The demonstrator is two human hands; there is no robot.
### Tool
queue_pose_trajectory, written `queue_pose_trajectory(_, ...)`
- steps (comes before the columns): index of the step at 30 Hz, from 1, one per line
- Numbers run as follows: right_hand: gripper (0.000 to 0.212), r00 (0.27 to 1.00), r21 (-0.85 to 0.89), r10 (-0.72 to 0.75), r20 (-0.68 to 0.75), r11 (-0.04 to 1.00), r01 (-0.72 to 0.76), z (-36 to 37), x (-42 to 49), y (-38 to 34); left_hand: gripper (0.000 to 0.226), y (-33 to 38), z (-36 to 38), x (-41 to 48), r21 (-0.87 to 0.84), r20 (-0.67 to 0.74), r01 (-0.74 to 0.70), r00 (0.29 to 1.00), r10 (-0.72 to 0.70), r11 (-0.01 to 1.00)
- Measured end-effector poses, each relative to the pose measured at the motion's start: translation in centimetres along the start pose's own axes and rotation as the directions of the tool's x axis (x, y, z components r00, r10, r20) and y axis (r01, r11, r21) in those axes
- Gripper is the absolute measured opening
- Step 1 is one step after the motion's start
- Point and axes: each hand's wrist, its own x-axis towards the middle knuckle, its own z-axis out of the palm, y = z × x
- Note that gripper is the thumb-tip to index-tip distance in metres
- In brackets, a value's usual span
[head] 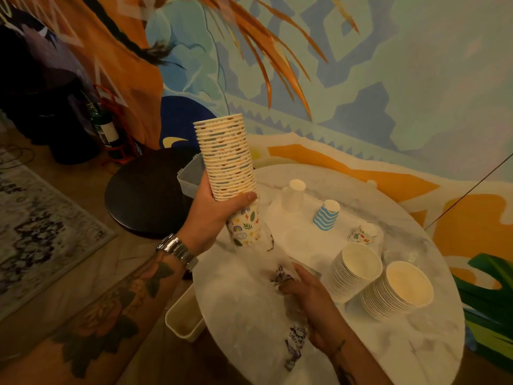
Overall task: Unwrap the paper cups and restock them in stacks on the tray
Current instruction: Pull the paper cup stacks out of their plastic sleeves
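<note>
Fingers: the left hand [213, 215] is curled round the low end of the patterned cup stack [226, 157], thumb across its front. The right hand [311, 290] pinches the crumpled plastic wrap [266, 301].
Cup stack: held in the air, slightly tilted, over the tray's [305, 240] near-left corner. Its upper part looks bare of wrap.
Wrap: lies on the marble table [402, 351] in front of the tray, trailing up toward the stack's base.
On the tray: a white cup [293, 197], a blue-striped cup [327, 215] and a small patterned cup [363, 234], all upturned.
White stacks [355, 269]: two, lying tilted at the tray's near-right edge. I cannot tell whether they rest on it.
Handling: probably light, thin-walled and easily crushed. Nested cups may slide apart, so hold low with gentle pressure and support the base.
</note>
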Motion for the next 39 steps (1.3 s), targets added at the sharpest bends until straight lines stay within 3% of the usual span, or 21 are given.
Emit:
queue_pose_trajectory(5,0.02,0.992,-0.148,-0.02,-0.123,0.989,0.001,-1.1,-0.8,-0.4,0.068,-2.1,-1.3,-1.2,0.045,-0.094,-0.016,0.995,0.02,0.999)
queue_pose_trajectory(9,0.017,0.99,-0.451,-0.104,-0.092,0.891,0.051,-1.9,-1.0,-1.8,0.088,-4.9,-2.3,-2.1,0.145,-0.124,0.033,0.992,-0.015,0.989)
queue_pose_trajectory(13,0.017,0.988,-0.768,-0.148,-0.054,0.638,0.054,-2.7,-0.7,-0.8,0.094,-7.4,-2.5,-3.0,0.201,-0.148,0.088,0.987,-0.058,0.976)
queue_pose_trajectory(16,0.038,0.989,-0.92,-0.143,0.028,0.384,0.081,-2.7,-0.1,2.1,0.098,-8.5,-2.1,-3.6,0.208,-0.139,0.097,0.988,-0.069,0.973)
queue_pose_trajectory(20,0.058,0.994,-0.994,-0.096,0.051,0.089,0.06,-2.6,0.7,6.2,0.098,-9.1,-0.6,-3.5,0.223,-0.103,0.067,0.994,-0.045,0.973)
queue_pose_trajectory(22,0.063,0.994,-0.999,-0.098,0.055,-0.006,0.054,-2.5,1.0,7.2,0.098,-9.4,0.9,-3.3,0.244,-0.065,0.052,0.997,-0.037,0.968)
queue_pose_trajectory(27,0.069,0.988,-0.997,-0.136,0.067,-0.055,0.06,-2.9,1.4,9.1,0.098,-11.8,4.6,-2.4,0.252,0.007,0.062,0.998,-0.066,0.966)
queue_pose_trajectory(34,0.089,0.945,-0.997,-0.318,0.077,-0.05,0.065,-4.4,1.7,11.5,0.104,-16.1,7.9,-1.4,0.356,0.053,0.087,0.992,-0.113,0.93)
queue_pose_trajectory(39,0.085,0.924,-0.992,-0.363,0.117,-0.086,0.092,-4.6,2.0,12.5,0.1,-18.1,10.1,-0.6,0.382,0.079,0.056,0.992,-0.093,0.922)
